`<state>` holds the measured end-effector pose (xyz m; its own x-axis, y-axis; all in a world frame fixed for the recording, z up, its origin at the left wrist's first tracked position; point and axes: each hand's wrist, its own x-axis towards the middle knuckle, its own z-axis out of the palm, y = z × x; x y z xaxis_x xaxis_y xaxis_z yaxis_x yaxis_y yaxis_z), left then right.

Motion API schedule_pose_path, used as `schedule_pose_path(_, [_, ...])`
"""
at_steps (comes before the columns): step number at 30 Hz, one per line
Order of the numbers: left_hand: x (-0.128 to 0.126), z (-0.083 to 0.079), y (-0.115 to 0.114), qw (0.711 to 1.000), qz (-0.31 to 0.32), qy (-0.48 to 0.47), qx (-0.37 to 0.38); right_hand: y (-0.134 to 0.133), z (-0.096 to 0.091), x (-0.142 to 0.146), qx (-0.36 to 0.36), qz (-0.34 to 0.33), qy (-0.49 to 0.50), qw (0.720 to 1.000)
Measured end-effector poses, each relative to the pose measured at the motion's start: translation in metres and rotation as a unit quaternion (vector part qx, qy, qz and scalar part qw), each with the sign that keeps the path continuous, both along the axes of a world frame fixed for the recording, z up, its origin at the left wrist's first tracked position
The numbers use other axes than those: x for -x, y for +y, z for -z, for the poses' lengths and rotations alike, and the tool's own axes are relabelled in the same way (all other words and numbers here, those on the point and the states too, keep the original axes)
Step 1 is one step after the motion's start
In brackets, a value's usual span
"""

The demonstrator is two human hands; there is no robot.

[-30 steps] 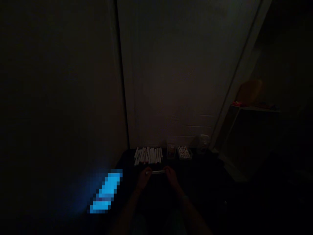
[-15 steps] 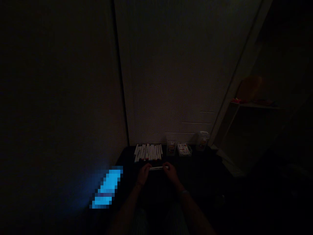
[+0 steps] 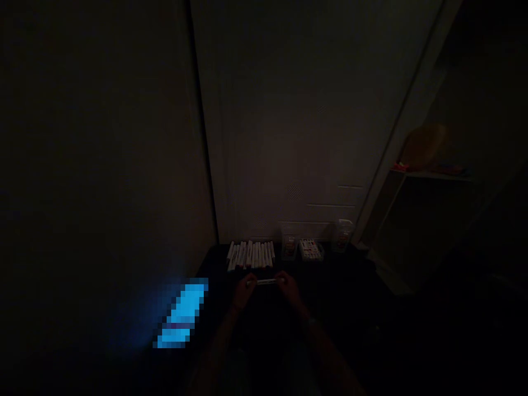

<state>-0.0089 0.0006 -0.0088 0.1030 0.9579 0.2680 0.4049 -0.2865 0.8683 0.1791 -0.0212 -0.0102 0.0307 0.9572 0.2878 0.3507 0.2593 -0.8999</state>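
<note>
The room is very dark. A white marker (image 3: 266,281) lies crosswise between my two hands above a dark table (image 3: 350,286). My left hand (image 3: 243,291) pinches its left end and my right hand (image 3: 289,289) grips its right end. Just beyond them a row of several white markers (image 3: 250,254) lies side by side near the table's far edge.
Small clear containers (image 3: 290,247) and an open marker box (image 3: 311,248) stand at the table's back by the wall. A glowing blue screen (image 3: 183,313) lies at the left. A shelf (image 3: 429,175) with an orange object is at the right.
Both hands keep the marker between them and have hardly moved. The view has shifted slightly, so the table sits a little higher in the picture.
</note>
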Motion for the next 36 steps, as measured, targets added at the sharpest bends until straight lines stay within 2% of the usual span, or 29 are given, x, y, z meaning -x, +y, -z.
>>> schedule_pose_path(11, [0.0006,0.0013,-0.0012,1.0,0.006,0.024,-0.011,0.0027,0.0037,-0.0008,-0.018,0.004,0.0,1.0])
schedule_pose_path(19, [-0.0004,0.0001,-0.002,1.0,-0.001,0.007,0.002,0.0027,0.0031,-0.0024,-0.024,0.008,-0.006,1.0])
schedule_pose_path(29, [0.0024,0.0066,0.0018,0.999,0.018,0.019,-0.018,-0.0008,-0.0016,-0.0004,-0.006,0.006,-0.002,1.0])
schedule_pose_path(36, [-0.0007,-0.0013,-0.0024,0.999,0.014,0.02,-0.022,-0.0003,-0.0022,-0.0038,-0.007,0.003,-0.028,1.0])
